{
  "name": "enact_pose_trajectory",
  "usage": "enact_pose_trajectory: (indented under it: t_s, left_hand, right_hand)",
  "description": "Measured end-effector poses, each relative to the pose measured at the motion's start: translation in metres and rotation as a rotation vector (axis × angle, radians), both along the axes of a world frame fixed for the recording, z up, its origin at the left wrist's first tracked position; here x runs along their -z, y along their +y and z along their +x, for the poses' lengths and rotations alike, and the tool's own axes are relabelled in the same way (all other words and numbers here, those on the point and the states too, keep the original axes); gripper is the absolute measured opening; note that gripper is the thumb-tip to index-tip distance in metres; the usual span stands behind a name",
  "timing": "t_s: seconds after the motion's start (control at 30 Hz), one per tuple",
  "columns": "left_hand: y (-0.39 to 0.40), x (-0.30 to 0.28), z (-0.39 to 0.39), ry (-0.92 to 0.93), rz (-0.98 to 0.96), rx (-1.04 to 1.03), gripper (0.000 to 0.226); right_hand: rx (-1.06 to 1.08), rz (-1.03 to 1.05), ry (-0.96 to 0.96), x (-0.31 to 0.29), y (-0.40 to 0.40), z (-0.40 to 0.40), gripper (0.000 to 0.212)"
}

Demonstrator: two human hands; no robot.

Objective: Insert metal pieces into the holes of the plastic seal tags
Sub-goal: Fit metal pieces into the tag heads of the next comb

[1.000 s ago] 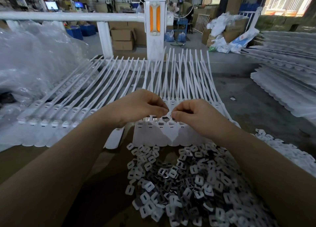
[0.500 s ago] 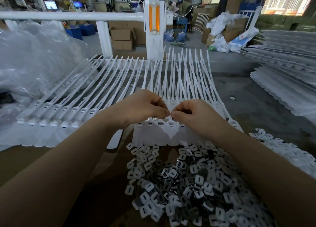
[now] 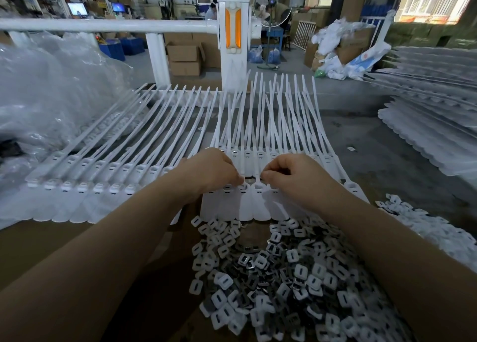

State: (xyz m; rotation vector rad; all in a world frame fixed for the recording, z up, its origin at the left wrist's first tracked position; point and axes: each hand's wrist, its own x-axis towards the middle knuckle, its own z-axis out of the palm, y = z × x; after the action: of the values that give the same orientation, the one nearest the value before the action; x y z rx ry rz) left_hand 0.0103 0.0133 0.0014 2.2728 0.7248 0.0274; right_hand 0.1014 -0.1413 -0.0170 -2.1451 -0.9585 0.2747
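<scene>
1. At centre, above near pile of metal pieces [image 3: 281, 272]: left hand [image 3: 211, 172] and right hand [image 3: 289, 174] curled, fingertips down on seal tags [image 3: 254, 200] (any piece pinched hidden).
2. Risk: insert cocked, jamming in hole.

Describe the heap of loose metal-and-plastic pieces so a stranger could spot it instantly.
Start at the white post with the orange reflector. Come down past the row of white seal tags. The heap of small square pieces lies between the forearms: short and slotted, unlike the long-tailed tags.

curled fingers [image 3: 277, 172] hide any metal piece being pinched.
</scene>
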Motion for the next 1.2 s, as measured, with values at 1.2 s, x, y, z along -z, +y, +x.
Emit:
enact_pose_trajectory:
  t_s: [1.2]
  left_hand:
    - [0.008, 0.005, 0.005, 0.002, -0.078, 0.000, 0.016]
  right_hand:
    - [-0.477, -0.060, -0.007, -0.010, -0.005, -0.018, 0.012]
